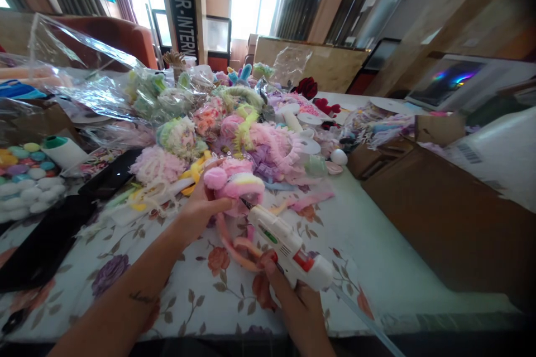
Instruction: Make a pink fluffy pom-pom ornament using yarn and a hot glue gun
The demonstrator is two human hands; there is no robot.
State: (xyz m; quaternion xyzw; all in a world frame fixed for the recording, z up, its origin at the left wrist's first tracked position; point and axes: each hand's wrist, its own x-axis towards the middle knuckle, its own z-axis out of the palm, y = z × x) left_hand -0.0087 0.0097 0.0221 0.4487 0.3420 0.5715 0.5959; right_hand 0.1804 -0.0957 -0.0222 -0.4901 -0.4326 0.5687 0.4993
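In my left hand (209, 205) is a fluffy pink craft piece (246, 187) with a round pompom on its left and a pale yellow and white band. My fingers wrap around its left side. My right hand (296, 295) grips a white hot glue gun (278, 234) with a green label and a red part. The gun's nozzle points up and left, at or very near the underside of the pink piece; exact contact cannot be made out. A glue stick (363, 317) trails from its back end. Pink and peach ribbon strips (228, 242) hang below the piece.
Behind my hands is a heap of fluffy yarn and trims (234, 122). A cardboard box (435, 217) stands on the right. To the left lie a black phone (109, 174), a bag of pompoms (29, 189) and a thread cone (65, 150). A floral cloth (196, 290) covers the table.
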